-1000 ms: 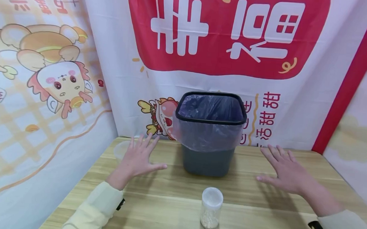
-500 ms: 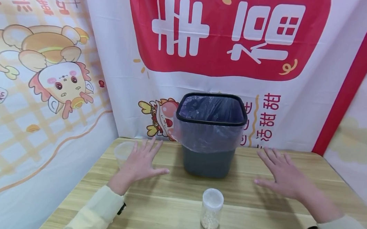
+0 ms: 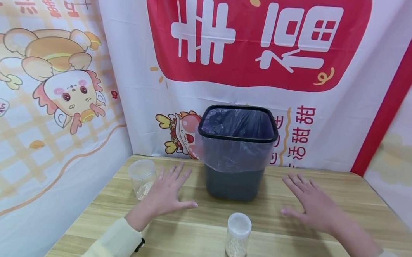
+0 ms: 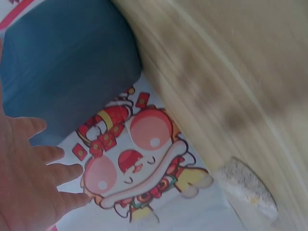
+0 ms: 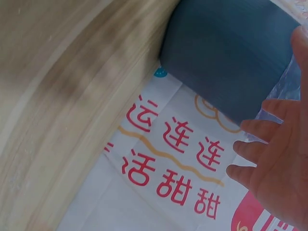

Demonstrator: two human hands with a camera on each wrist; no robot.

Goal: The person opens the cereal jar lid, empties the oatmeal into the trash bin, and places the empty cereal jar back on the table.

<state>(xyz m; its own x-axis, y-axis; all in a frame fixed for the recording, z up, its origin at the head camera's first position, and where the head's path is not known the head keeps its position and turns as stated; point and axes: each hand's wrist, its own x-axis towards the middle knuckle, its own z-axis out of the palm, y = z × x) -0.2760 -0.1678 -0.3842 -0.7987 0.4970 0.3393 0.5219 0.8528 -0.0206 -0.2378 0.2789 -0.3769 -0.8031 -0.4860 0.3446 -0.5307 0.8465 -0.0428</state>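
My left hand [image 3: 165,192] hovers over the table with fingers spread and straight, holding nothing. Close behind its wrist side stands a clear plastic jar [image 3: 141,171] with pale grains low inside; the hand partly covers it. On the other side, my right hand [image 3: 313,208] is spread in the air, also holding nothing. Between the hands, farther back, stands a dark grey-blue trash bin [image 3: 234,184] with a black rim and a clear liner bag [image 3: 236,155] folded over its outside. Nearer me is a smaller clear jar [image 3: 238,239] with a whitish top and pale grains.
The wood-grain table [image 3: 193,240] runs back to a printed cloth [image 3: 125,62] hanging behind the bin. More printed cloth hangs on the left and right sides. In the left wrist view, the grains [image 4: 248,187] of the left jar show near the table's back edge.
Both hands have drawn back slightly toward me and inward, fingers still spread. More of the left jar and its grains now shows. The bin and the jars stay in place.
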